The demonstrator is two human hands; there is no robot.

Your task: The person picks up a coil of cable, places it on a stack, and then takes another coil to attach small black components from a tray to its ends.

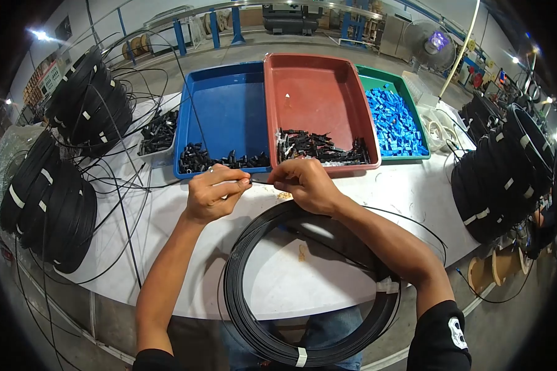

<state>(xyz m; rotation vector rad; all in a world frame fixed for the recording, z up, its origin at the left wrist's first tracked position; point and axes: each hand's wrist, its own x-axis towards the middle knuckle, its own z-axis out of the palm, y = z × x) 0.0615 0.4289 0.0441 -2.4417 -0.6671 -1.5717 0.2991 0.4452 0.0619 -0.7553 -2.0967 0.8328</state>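
My left hand [211,196] is closed in a pinch, with a small black piece [250,181] at its fingertips; its exact kind is too small to tell. Facing it, my right hand [312,187] pinches a thin black cable [262,182], which spans the short gap between both hands. Below them, a large coil of black cable [234,284] rests partly on the white table [185,266] and overhangs its front edge above my lap. White tape [301,357] binds the coil. The fingertips of my right hand are partly hidden.
Behind my hands stand a blue tray [226,105] and a red tray [319,93] with small black parts, and a green tray [366,79] of blue pieces [395,123]. Taped black cable coils [49,204] are stacked left, more coils [501,179] right. Loose cables trail across the left side.
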